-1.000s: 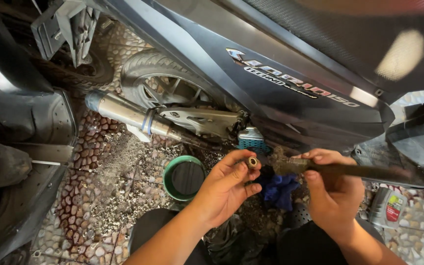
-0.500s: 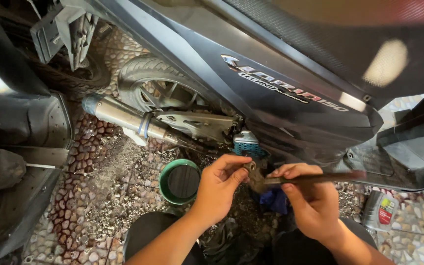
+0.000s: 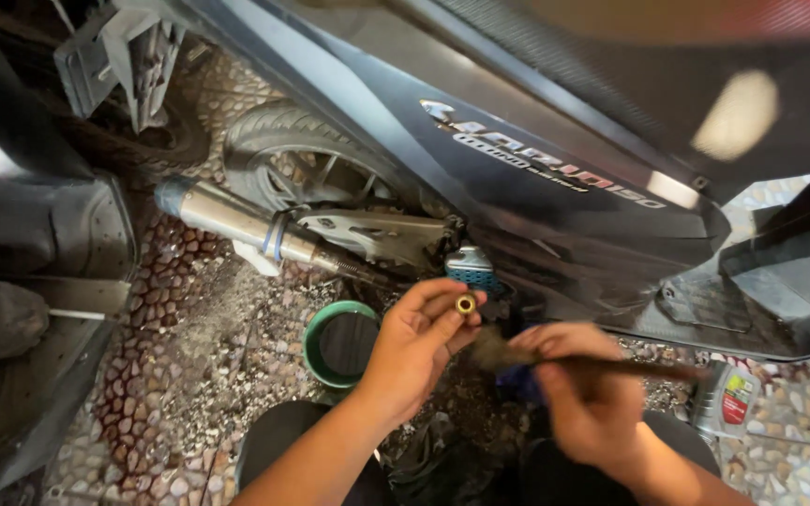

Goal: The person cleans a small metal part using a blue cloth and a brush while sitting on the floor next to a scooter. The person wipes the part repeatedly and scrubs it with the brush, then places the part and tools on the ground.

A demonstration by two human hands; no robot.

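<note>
Brass bushing up for brushing beside scooter.
Left hand (image 3: 414, 347) pinches small brass bushing (image 3: 465, 304) bore-outward; right hand (image 3: 583, 394), blurred, grips brush (image 3: 611, 365) aimed at it.

Scooter (image 3: 555, 187) behind; exhaust (image 3: 236, 223) at its left, before rear wheel (image 3: 302, 159). Bowl (image 3: 341, 343) on floor (image 3: 171, 375), left of hands. Oil bottle (image 3: 726, 401) far right.

Dim shade, soft daylight glare on scooter panel (image 3: 733, 117), right hand (image 3: 588, 398) motion-blurred, wide-angle edge bend, bkgd sharp.
</note>
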